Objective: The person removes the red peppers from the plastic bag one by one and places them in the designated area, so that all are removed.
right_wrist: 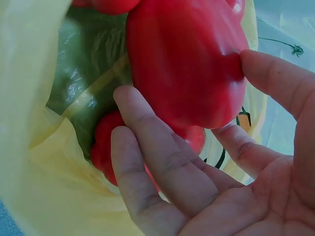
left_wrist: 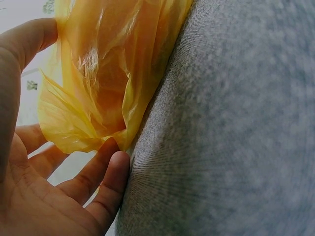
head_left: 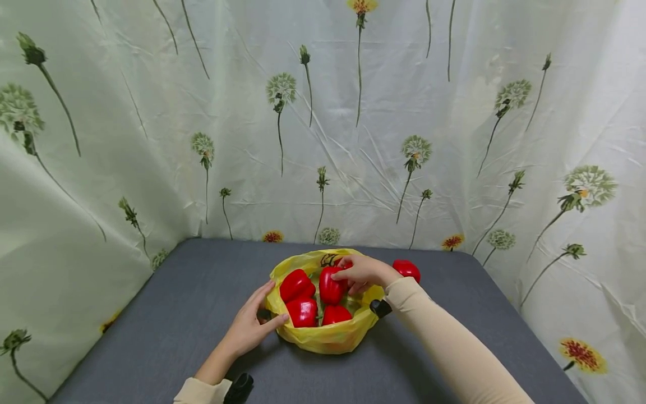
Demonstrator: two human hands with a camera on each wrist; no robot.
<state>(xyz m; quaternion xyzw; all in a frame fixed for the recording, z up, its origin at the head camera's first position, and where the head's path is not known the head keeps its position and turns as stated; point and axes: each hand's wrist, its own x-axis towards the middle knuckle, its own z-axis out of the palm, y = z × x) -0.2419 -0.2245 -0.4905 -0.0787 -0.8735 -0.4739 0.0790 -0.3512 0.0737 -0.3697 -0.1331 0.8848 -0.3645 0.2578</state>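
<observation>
A yellow plastic bag [head_left: 323, 340] stands on the table with its mouth spread wide, several red bell peppers inside. My right hand [head_left: 363, 271] reaches over the bag's right side and holds one red bell pepper [head_left: 331, 286] between thumb and fingers; the right wrist view shows this pepper [right_wrist: 187, 64] large, above other peppers [right_wrist: 104, 145]. At the bag's left side, my left hand [head_left: 252, 324] rests with fingers spread and nearly straight. In the left wrist view its thumb and fingertips touch the thin yellow plastic [left_wrist: 98, 73].
One more red bell pepper [head_left: 406, 270] lies on the table behind my right forearm, outside the bag. The grey cloth-covered table [head_left: 202, 292] ends at a pale curtain [head_left: 242, 134] printed with dandelions. Black wrist devices [head_left: 239, 388] sit under both wrists.
</observation>
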